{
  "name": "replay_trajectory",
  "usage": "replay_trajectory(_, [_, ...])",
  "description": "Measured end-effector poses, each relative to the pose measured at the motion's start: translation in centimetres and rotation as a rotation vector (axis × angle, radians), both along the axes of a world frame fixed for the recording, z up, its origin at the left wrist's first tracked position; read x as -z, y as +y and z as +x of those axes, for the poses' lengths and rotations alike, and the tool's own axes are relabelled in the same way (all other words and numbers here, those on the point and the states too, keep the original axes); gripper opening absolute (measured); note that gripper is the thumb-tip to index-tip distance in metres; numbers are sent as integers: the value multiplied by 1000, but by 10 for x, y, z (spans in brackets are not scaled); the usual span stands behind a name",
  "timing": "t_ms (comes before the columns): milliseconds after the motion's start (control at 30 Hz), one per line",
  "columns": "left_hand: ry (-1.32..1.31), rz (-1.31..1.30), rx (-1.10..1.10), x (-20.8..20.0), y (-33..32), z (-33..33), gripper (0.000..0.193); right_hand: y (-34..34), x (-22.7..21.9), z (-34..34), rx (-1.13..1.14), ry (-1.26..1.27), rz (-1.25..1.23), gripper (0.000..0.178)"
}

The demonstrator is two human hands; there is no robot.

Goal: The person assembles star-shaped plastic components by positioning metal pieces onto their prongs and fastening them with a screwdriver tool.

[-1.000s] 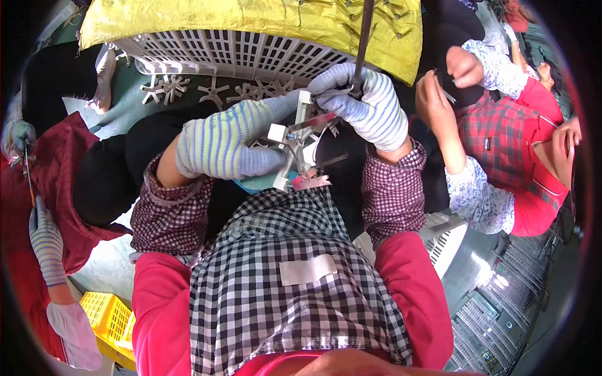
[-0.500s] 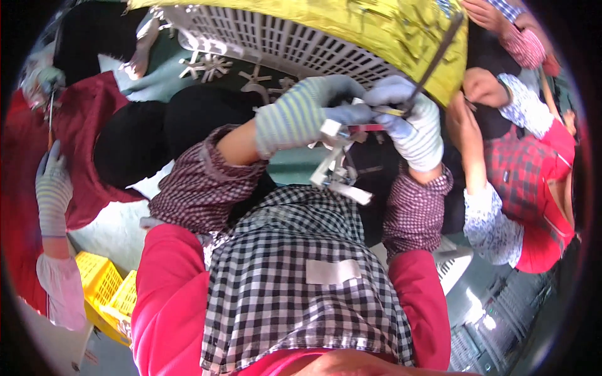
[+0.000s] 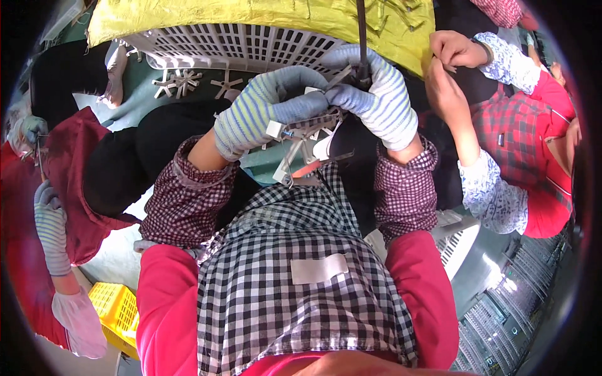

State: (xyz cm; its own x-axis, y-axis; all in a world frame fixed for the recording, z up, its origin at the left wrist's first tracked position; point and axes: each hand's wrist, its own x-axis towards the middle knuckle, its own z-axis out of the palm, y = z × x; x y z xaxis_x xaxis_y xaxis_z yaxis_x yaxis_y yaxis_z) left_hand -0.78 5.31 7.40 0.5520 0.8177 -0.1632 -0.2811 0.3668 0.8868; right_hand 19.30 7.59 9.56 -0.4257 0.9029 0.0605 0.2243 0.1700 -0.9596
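Both my hands wear pale gloves with blue and yellow-green stripes, and they meet in front of my checked apron. My left hand [image 3: 266,113] is closed around a white branched part [image 3: 288,161], whose arms and small blocks hang below the fingers. Closed at its right, my right hand [image 3: 382,100] grips a long dark thin tool [image 3: 362,34] pointing up and away from me. The tool's lower end is at the fingers, and its exact kind is unclear. A short light strip [image 3: 339,77] shows between the two hands. The fingers hide where tool and part meet.
Beyond my hands stands a white slatted crate [image 3: 251,47] with a yellow sheet [image 3: 238,14] over it, bearing small metal pieces. White star-shaped parts [image 3: 179,83] lie left of it. Co-workers sit close at both sides. A yellow basket [image 3: 116,307] is at lower left.
My hands have shifted left in the picture, along with the crate and sheet. The dark tool has swung from slanting right to nearly upright. The white branched part has turned and hangs further left.
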Motion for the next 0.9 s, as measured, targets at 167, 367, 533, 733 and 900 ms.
replay_trajectory(167, [-100, 16, 33, 6, -1, 0, 23, -6, -12, -1, 29, -53, -85, 46])
replay_trajectory(367, [-272, -9, -29, 8, -12, 6, 20, -15, -12, -9, 57, 32, 15, 47])
replay_trajectory(533, [-445, -122, 42, 7, -24, 5, 20, -33, -17, -11, 34, 52, -30, 46])
replay_trajectory(733, [-542, -189, -65, 14, -61, 14, 20, -58, -22, -17, 62, 88, -164, 31])
replay_trajectory(900, [-441, -171, -3, 30, -115, 7, 22, -102, 13, -10, 163, 168, -377, 41])
